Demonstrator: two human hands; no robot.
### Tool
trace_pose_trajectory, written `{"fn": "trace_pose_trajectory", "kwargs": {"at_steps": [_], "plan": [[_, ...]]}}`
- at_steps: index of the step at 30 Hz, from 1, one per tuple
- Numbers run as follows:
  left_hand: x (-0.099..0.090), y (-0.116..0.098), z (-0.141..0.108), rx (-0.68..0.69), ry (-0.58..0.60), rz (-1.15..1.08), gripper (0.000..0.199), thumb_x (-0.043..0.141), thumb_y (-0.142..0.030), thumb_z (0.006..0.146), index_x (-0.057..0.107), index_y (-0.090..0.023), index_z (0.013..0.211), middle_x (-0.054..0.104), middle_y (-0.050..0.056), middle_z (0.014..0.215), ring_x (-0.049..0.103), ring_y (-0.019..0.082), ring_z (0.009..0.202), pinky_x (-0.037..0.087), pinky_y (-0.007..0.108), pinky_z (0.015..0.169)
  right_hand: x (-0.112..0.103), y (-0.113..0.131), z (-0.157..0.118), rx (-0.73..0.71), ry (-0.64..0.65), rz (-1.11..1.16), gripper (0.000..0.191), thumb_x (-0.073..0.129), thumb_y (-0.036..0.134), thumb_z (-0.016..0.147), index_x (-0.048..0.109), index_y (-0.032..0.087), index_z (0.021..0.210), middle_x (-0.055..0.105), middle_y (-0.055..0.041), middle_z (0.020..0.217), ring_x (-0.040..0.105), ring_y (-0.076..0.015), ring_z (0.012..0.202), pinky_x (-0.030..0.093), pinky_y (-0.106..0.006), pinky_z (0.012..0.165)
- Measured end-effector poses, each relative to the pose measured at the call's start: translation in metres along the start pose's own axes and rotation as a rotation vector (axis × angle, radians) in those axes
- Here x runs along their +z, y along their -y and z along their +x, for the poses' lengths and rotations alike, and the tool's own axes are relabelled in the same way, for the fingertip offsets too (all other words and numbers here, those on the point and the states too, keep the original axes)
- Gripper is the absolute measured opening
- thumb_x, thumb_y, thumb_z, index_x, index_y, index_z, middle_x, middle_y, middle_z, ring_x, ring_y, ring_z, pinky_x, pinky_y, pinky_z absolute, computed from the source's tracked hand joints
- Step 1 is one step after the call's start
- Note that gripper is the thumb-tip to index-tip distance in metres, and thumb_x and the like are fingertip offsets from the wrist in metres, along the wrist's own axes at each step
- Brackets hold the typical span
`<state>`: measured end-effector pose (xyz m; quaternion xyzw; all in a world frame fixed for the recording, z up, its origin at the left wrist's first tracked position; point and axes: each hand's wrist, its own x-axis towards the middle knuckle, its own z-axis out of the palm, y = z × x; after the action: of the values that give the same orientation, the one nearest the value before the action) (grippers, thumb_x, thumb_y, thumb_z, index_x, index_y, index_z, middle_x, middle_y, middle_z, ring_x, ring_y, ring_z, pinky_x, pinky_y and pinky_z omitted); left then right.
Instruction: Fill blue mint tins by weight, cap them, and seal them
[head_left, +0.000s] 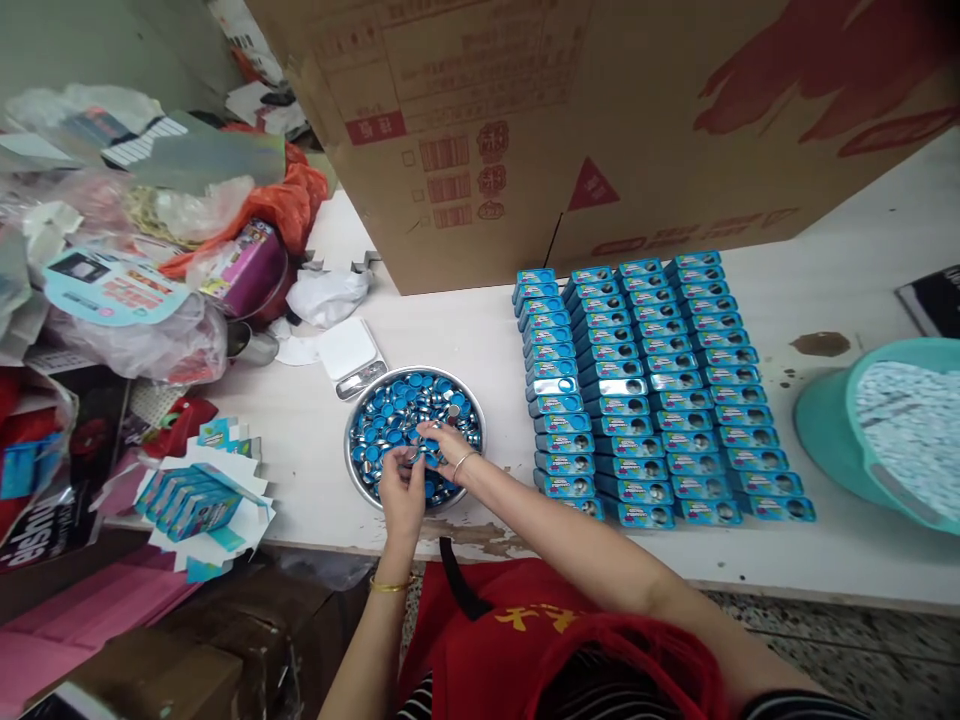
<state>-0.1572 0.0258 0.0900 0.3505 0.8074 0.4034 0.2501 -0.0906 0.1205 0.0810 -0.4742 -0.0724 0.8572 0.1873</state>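
A round metal bowl full of several small blue and silver caps sits near the table's front edge. Both my hands are over its near side. My left hand and my right hand meet there, fingers pinched around a small blue and silver piece between them. To the right, several blue flat tins lie in neat rows on the white table.
A big cardboard box stands at the back. A small scale lies behind the bowl. A teal basin of white pieces is at the right. Bags and clutter fill the left, with a stack of blue cards.
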Motion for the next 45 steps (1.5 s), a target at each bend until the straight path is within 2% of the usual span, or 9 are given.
{"fn": "trace_pose_trajectory", "kwargs": {"at_steps": [5, 12, 15, 21, 24, 28, 38, 42, 45], "plan": [[-0.015, -0.012, 0.006, 0.211, 0.044, 0.188, 0.033, 0.052, -0.047, 0.084, 0.065, -0.018, 0.091, 0.064, 0.005, 0.085, 0.057, 0.017, 0.073, 0.047, 0.030, 0.070, -0.003, 0.001, -0.011, -0.024, 0.013, 0.047, 0.018, 0.067, 0.018, 0.073, 0.052, 0.020, 0.083, 0.059, 0.0057, 0.063, 0.060, -0.0106, 0.057, 0.050, -0.021, 0.051], [-0.005, -0.023, 0.001, -0.047, 0.160, 0.032, 0.048, 0.050, -0.053, 0.079, 0.062, -0.016, 0.107, 0.057, 0.000, 0.062, 0.054, 0.015, 0.055, 0.044, 0.027, 0.053, -0.054, 0.023, -0.059, -0.134, 0.068, 0.031, 0.034, 0.077, 0.034, 0.065, 0.053, 0.018, 0.083, 0.060, 0.0032, 0.064, 0.059, -0.0119, 0.049, 0.044, -0.019, 0.040], [0.031, -0.039, -0.010, 0.007, 0.278, 0.053, 0.037, 0.050, -0.051, 0.077, 0.058, -0.017, 0.092, 0.059, 0.000, 0.066, 0.056, 0.015, 0.056, 0.047, 0.026, 0.055, -0.097, 0.031, -0.093, -0.185, 0.067, 0.029, 0.045, 0.082, 0.041, 0.056, 0.053, 0.019, 0.083, 0.059, 0.0040, 0.064, 0.059, -0.0112, 0.049, 0.036, -0.015, 0.034], [0.142, -0.086, -0.032, 0.101, 0.521, 0.276, 0.018, 0.052, -0.036, 0.078, 0.055, -0.019, 0.076, 0.061, 0.001, 0.067, 0.060, 0.015, 0.063, 0.044, 0.024, 0.058, -0.180, 0.036, -0.155, -0.188, 0.019, 0.031, 0.051, 0.081, 0.047, 0.053, 0.050, 0.020, 0.084, 0.059, 0.0042, 0.063, 0.052, -0.0079, 0.044, 0.021, -0.013, 0.030], [0.186, -0.110, -0.032, 0.116, 0.570, 0.460, 0.011, 0.055, -0.029, 0.077, 0.059, -0.019, 0.077, 0.065, 0.004, 0.073, 0.062, 0.017, 0.071, 0.044, 0.025, 0.064, -0.205, 0.034, -0.175, -0.173, 0.000, 0.022, 0.051, 0.081, 0.048, 0.054, 0.049, 0.020, 0.083, 0.060, 0.0041, 0.063, 0.051, -0.0078, 0.043, 0.020, -0.014, 0.031], [0.218, -0.136, -0.021, 0.079, 0.635, 0.717, 0.012, 0.062, -0.029, 0.074, 0.061, -0.018, 0.070, 0.069, 0.010, 0.078, 0.065, 0.024, 0.083, 0.044, 0.029, 0.069, -0.223, 0.035, -0.190, -0.178, -0.025, -0.038, 0.052, 0.079, 0.051, 0.054, 0.048, 0.020, 0.082, 0.060, 0.0042, 0.064, 0.051, -0.0080, 0.042, 0.021, -0.014, 0.031], [0.237, -0.161, 0.004, 0.000, 0.797, 1.010, 0.027, 0.071, -0.040, 0.068, 0.060, -0.017, 0.059, 0.065, 0.011, 0.062, 0.066, 0.027, 0.076, 0.044, 0.032, 0.070, -0.241, 0.039, -0.191, -0.246, -0.118, -0.218, 0.037, 0.072, 0.048, 0.060, 0.053, 0.021, 0.077, 0.054, 0.0062, 0.058, 0.040, -0.0060, 0.036, 0.021, -0.017, 0.031], [0.226, -0.173, -0.017, 0.136, 0.752, 0.954, 0.026, 0.067, -0.038, 0.073, 0.058, -0.017, 0.063, 0.067, 0.014, 0.077, 0.064, 0.028, 0.086, 0.042, 0.032, 0.071, -0.242, 0.040, -0.183, -0.311, -0.136, -0.250, 0.027, 0.071, 0.040, 0.061, 0.055, 0.021, 0.072, 0.050, 0.0071, 0.051, 0.035, -0.0063, 0.037, 0.024, -0.019, 0.034], [0.208, -0.175, -0.048, 0.219, 0.828, 0.831, 0.027, 0.058, -0.044, 0.080, 0.058, -0.018, 0.071, 0.066, 0.006, 0.074, 0.062, 0.020, 0.077, 0.042, 0.027, 0.066, -0.243, 0.042, -0.176, -0.342, -0.157, -0.236, 0.021, 0.071, 0.032, 0.060, 0.054, 0.020, 0.068, 0.050, 0.0066, 0.050, 0.039, -0.0074, 0.043, 0.027, -0.019, 0.038]]}}
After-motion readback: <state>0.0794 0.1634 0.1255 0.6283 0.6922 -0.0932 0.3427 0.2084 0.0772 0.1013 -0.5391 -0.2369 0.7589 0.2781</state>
